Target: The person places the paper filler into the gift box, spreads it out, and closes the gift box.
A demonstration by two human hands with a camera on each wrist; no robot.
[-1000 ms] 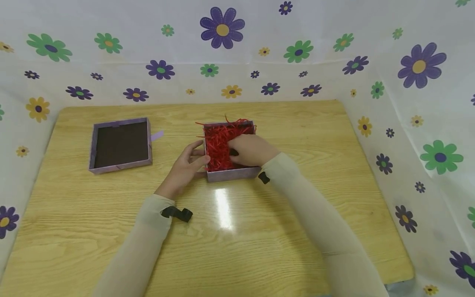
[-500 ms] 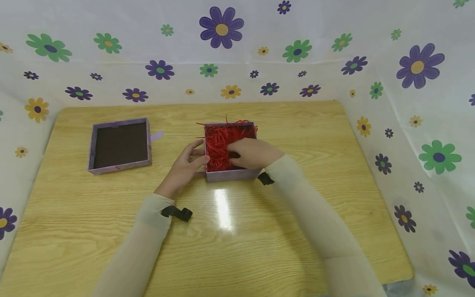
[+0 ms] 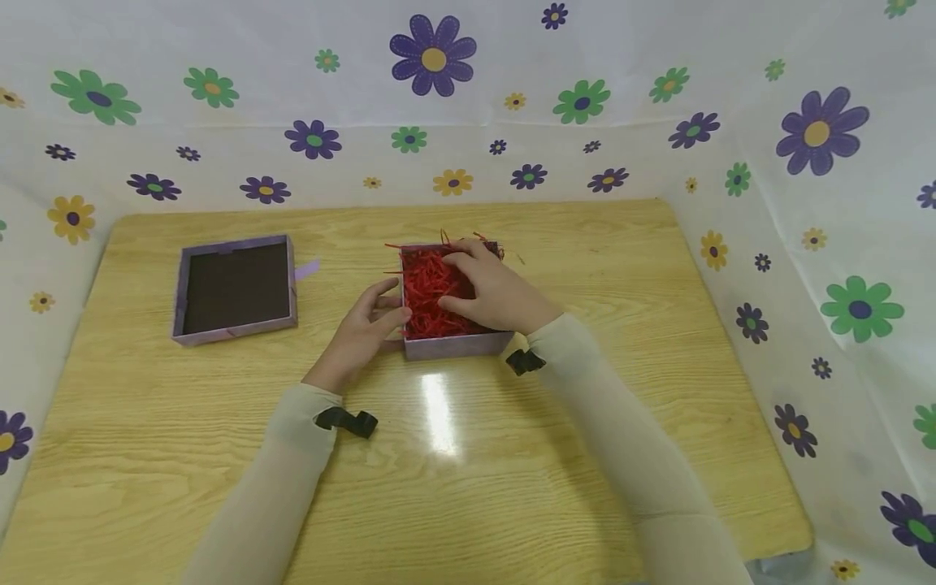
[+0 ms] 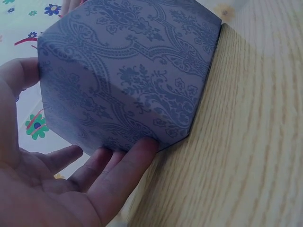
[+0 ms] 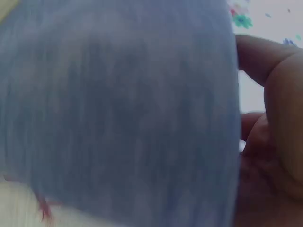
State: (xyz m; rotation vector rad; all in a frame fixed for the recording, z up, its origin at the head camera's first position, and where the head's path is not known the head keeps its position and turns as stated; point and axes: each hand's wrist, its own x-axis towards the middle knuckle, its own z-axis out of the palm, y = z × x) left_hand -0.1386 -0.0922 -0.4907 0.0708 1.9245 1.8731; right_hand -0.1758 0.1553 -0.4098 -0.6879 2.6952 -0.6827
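A purple box (image 3: 457, 347) filled with shredded red paper (image 3: 427, 305) is flanked by two hands at the middle of a wood-grained table (image 3: 468, 504), toward its far side. The box's left wall is met by the left hand (image 3: 357, 331), its thumb set at the left rim and its other fingers spread along the outside; thumb and fingers are held apart, and the wall is touched rather than enclosed. In the left wrist view, the box's patterned surface is seen to be touched by fingertips at its edges. The right part of the box is covered from above by the right hand (image 3: 500, 296), its thumb and fingers parted over the paper, with the fingers reaching toward the far wall and the thumb pointed left. Whether the paper is pressed by these fingertips cannot be told, and the right wrist view is blurred. The paper is heaped left of and beneath the right hand, with loose strands poked over the left and far rims. To the left, well apart from both hands, a shallow purple tray (image 3: 236, 329) with a dark inside is placed, a lavender tab (image 3: 308, 269) extended from its right side. Light sleeves (image 3: 252, 496) are worn on both arms, and the table is backed by a flower-printed sheet (image 3: 351, 97).
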